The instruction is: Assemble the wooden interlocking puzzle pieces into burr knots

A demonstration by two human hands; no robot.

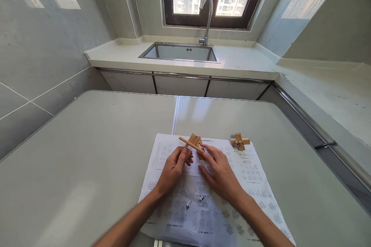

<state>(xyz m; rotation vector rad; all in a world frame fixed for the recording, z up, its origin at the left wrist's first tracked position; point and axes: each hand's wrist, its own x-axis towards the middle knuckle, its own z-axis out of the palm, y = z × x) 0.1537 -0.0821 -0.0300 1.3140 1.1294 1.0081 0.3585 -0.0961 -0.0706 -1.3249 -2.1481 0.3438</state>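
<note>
My left hand (174,170) and my right hand (220,173) meet over a printed paper sheet (257,185) on the table. Together they hold a partly built wooden puzzle (193,142), a cluster of notched bars with one long bar sticking out to the left. Left fingers are pinched under that long bar. Right fingers curl against the cluster's right side. A second, assembled wooden cross puzzle (240,141) rests on the sheet's far right corner, apart from both hands.
The grey table (87,154) has a seam down its middle. Beyond it runs a counter with a steel sink (179,52) and a faucet (207,19) under a window. A second counter (327,88) runs along the right.
</note>
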